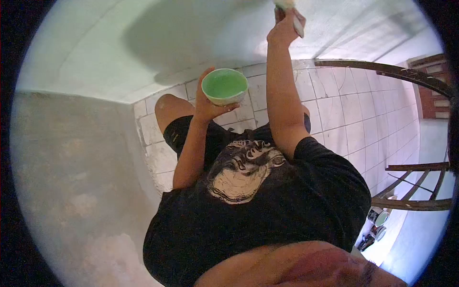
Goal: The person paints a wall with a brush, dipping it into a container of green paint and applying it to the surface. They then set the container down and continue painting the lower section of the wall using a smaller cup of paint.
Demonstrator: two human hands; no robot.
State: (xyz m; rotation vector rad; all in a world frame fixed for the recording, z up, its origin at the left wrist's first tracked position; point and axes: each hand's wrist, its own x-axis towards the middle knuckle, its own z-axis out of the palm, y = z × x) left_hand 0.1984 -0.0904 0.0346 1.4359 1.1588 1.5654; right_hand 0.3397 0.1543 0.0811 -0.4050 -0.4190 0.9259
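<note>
My left hand [208, 108] holds a small white bowl [221, 101] from below and the side, thumb and fingers around its wall. Green paint [224, 82] coats the inside of the bowl. Stretched out toward the pale wall [229, 33], my right hand [284, 29] is closed around a paintbrush [299, 27]. The brush's pale bristle end reaches up past the fingers at the top edge of the view, and its light handle sticks out below the hand.
White floor tiles [334, 115] run along the wall's foot. A bare grey wall [81, 167] rises at the left. Dark wooden ladder-like frames [411, 204] stand at the right, with containers holding green [381, 219] on the floor beyond.
</note>
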